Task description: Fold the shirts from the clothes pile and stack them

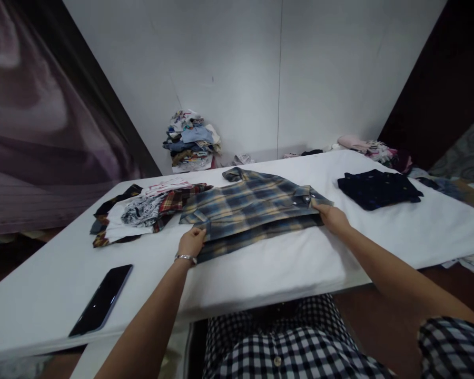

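A blue, grey and tan plaid shirt (253,202) lies spread across the middle of the white-covered table, its collar end pointing away to the back left. At its near left corner, my left hand (191,243) is closed on the cloth. My right hand (332,218) pinches the near right corner, close to a buttoned cuff. Between the hands the near edge is slightly raised, with a second layer of the same plaid showing beneath it. The fingertips of both hands are partly hidden by the fabric.
Several crumpled garments (142,213) lie left of the shirt. A folded dark navy garment (379,188) rests at the right. Near the front left edge is a black phone (102,300). Behind the table (260,279), a clothes pile (191,139) stands against the white wall.
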Demonstrator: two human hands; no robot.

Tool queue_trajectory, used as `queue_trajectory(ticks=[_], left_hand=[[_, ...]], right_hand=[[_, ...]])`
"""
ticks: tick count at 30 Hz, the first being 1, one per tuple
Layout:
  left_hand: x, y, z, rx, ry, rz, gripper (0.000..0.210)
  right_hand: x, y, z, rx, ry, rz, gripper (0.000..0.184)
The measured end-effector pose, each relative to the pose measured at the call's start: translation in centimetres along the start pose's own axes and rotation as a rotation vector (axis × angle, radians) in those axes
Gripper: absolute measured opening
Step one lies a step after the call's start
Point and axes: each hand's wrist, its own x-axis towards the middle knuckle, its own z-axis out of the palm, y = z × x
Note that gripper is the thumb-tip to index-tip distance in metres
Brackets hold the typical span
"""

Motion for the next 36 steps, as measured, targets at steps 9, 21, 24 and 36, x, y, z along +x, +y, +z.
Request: queue_trajectory(ticks=[9,21,24,36], left_hand=[[-1.0,-0.3,0.3,0.522,-0.046,0.125,0.025],[-0.2,0.4,5.1,0.5,-0.042,0.478,0.058],[0.0,-0.2,5.7,0.494,-0.059,0.47,0.06],[-3.3,-2.6,2.0,0.319,-0.187,0.778,0.044]], right_hand=[[-1.5,0.5,0.5,-0.054,-0.175,-0.067,0.06],[-1.5,-7.2,1.8,0.061,-0.343,-0.146,0.072],[-1.5,-6.8,2.2,0.104,-0.349,-0.132,0.073],[-4.1,1.1,0.4,0.058,-0.134,-0.221,0.047]])
